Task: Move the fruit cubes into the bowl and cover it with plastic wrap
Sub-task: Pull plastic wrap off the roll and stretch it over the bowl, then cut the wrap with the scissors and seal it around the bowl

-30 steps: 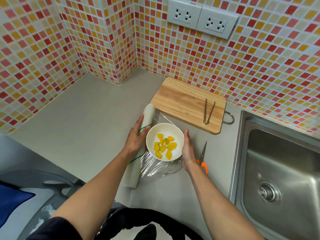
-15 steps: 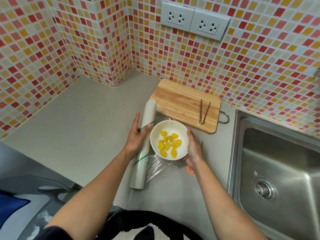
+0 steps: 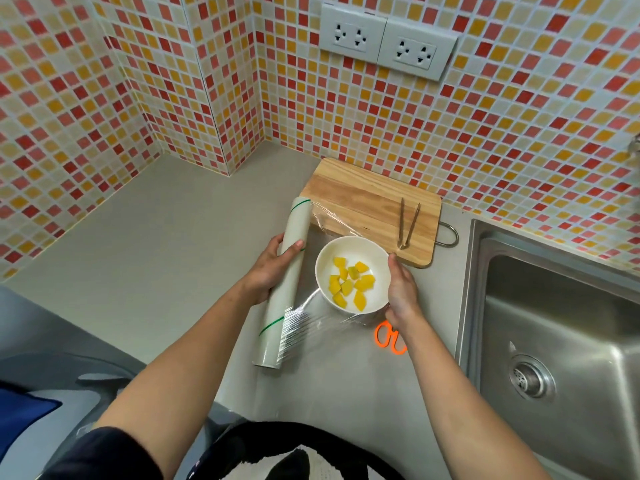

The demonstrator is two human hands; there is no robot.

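Observation:
A white bowl (image 3: 372, 252) holds several yellow fruit cubes (image 3: 350, 285) and sits on a pulled-out sheet of clear plastic wrap (image 3: 313, 329). The sheet runs from a long white roll of plastic wrap (image 3: 289, 282) lying to the bowl's left. My left hand (image 3: 273, 268) grips the middle of the roll, thumb over its top. My right hand (image 3: 400, 289) cups the bowl's right side, fingers curled round its rim and wall. Part of the sheet is hidden under the bowl.
A wooden cutting board (image 3: 367, 202) lies behind the bowl with metal tongs (image 3: 408, 223) on it. Orange-handled scissors (image 3: 389, 336) lie under my right wrist. A steel sink (image 3: 554, 327) is at the right. Tiled walls close the back and left.
The bowl has shifted slightly right and back on the sheet. My left hand now wraps round the roll, and more film is stretched out from it. The scissors' handles show more.

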